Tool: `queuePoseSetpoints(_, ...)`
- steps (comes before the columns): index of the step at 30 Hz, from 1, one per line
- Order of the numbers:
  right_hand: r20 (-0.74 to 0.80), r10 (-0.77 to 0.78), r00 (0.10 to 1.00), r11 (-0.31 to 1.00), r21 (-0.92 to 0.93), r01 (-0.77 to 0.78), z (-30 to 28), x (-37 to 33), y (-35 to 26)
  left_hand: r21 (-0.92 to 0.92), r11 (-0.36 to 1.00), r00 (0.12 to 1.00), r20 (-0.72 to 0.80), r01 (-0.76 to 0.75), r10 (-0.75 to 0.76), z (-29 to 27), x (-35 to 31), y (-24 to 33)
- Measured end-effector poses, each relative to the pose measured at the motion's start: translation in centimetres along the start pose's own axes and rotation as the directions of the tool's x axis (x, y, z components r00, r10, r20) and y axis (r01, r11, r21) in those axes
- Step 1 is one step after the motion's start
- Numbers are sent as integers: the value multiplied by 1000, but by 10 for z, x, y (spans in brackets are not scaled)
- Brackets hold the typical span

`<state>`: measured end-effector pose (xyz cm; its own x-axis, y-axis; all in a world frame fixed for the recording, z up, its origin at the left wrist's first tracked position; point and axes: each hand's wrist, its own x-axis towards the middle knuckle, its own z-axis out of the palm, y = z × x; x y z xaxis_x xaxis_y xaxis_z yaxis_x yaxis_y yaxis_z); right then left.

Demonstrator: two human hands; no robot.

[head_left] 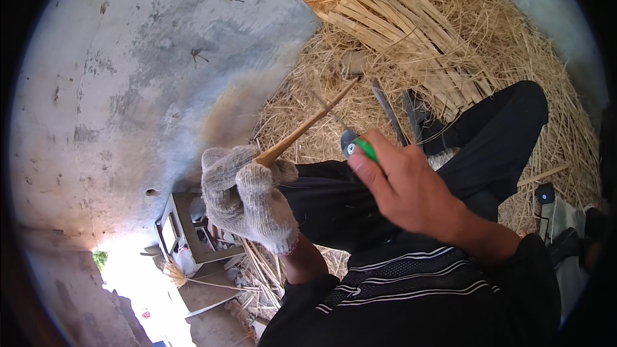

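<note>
My left hand (247,186), in a knitted off-white work glove, is closed around the thick end of a tapering bamboo strip (302,128). The strip slants up and away to the right, and its far end is thin and dark. My bare right hand (411,183) is wrapped round the green and dark handle of a bladed tool (360,145). Its narrow blade is blurred and points up and left, close to the strip. I cannot tell whether the blade touches it.
Straw-like shavings (540,45) cover the floor, with a pile of split bamboo strips (411,32) at the far side. A dark bar (389,109) lies beyond my legs. A plastered wall (160,58) rises on the left, above a small box-like frame (186,231).
</note>
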<state>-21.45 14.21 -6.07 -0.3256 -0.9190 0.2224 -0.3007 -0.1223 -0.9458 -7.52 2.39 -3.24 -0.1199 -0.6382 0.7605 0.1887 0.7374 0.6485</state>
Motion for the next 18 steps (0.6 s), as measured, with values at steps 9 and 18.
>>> queuePoseSetpoints(9, 74, -81, 994, 989, 132, 71, 27, 2, -33, 82, 995, 998, -37, 63, -60, -5, -6, 3)
queuePoseSetpoints(18, 8, -82, 997, 971, -225, 81, 22, 4, -40, 193, 981, 1000, 27, -15, 10, 1, -7, 8)
